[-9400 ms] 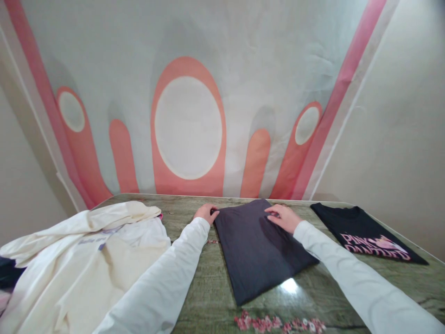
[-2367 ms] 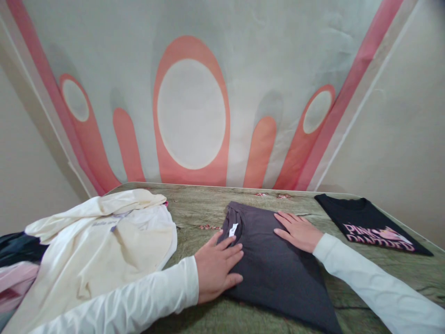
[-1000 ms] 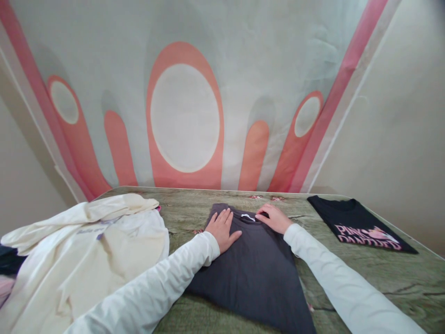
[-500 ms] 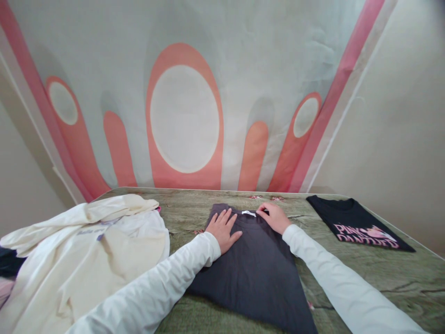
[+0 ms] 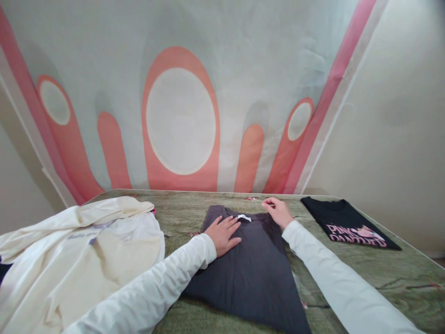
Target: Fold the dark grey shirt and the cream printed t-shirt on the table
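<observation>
A dark grey T-shirt lies on the wooden-patterned table, with a white label at its neckline. My left hand rests flat on its upper left part, fingers spread, just below the collar. At the far right shoulder of the shirt is my right hand. Its fingers are loosely curved and point left, with the tips past the shirt's top edge. I see no cloth between them. Some creases run down the shirt near that shoulder.
Cream and white garments lie loosely heaped on the left. A folded black T-shirt with pink lettering lies at the far right. Behind the table hangs a grey backdrop with pink shapes.
My right hand has left the collar beside the label and moved right to the shirt's shoulder corner. My left hand stays flat on the shirt. The view has shifted slightly.
</observation>
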Available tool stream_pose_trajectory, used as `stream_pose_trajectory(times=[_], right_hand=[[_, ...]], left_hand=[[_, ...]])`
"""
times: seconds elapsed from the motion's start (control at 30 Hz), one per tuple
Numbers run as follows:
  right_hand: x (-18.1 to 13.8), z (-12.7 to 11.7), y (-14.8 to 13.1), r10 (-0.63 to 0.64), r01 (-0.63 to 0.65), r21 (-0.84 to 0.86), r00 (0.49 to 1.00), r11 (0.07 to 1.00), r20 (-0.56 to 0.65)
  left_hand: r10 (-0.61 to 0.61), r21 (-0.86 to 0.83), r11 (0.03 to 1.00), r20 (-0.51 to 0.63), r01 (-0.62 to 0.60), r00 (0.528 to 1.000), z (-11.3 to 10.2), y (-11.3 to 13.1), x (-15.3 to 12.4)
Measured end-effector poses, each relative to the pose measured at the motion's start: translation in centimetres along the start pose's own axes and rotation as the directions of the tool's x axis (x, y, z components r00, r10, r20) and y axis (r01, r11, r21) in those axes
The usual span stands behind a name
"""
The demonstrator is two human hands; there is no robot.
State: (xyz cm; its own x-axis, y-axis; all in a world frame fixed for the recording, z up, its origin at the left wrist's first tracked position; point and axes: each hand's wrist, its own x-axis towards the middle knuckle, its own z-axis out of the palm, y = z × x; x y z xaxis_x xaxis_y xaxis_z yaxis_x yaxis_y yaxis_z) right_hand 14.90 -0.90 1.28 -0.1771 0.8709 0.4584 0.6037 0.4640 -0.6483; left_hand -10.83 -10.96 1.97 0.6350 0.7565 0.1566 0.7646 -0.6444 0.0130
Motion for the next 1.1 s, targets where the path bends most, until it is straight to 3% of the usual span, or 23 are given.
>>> stream_pose_trajectory(times=[0.17, 0.3, 0.47, 0.73, 0.87, 0.97, 1.1], right_hand=[[-0.5, -3.0, -0.4, -0.044, 0.04, 0.029, 0.988, 0.999, 0.15], [-3.0, -1.7, -0.2, -0.189, 0.214, -0.085, 0.953, 0.973, 0.238], [-4.0, 0.1, 0.8, -0.219, 0.258, -0.185, 0.954, 0.948, 0.206], [-3.3, -0.8, 1.4, -0.203, 0.202, -0.273, 0.979, 0.941, 0.023], [-4.9, 0.0, -1.1, -0.205, 0.272, -0.311, 0.951, 0.911, 0.231], [-6.2, 1.2, -2.8, -0.13, 0.288, -0.363, 0.906, 0.886, 0.402], [-6.4, 1.8, -3.1, -0.021, 0.252, -0.451, 0.89, 0.856, 0.456]], left_hand=[[-0.002, -0.018, 1.0, -0.003, 0.002, 1.0, 0.0, 0.0, 0.0], [-0.013, -0.011, 1.0, -0.005, 0.013, 1.0, 0.3, -0.1, 0.1], [-0.036, 0.01, 0.999, -0.015, 0.036, 0.999, 1.0, -0.2, 0.4], [-0.145, 0.006, 0.989, -0.058, 0.146, 0.988, 1.6, -0.2, 1.0], [-0.167, -0.006, 0.986, -0.076, 0.167, 0.983, 1.7, -0.4, 1.1], [-0.17, -0.014, 0.985, -0.082, 0.169, 0.982, 1.7, -0.4, 1.1], [-0.15, -0.035, 0.988, -0.076, 0.147, 0.986, 1.9, -0.9, 1.5]])
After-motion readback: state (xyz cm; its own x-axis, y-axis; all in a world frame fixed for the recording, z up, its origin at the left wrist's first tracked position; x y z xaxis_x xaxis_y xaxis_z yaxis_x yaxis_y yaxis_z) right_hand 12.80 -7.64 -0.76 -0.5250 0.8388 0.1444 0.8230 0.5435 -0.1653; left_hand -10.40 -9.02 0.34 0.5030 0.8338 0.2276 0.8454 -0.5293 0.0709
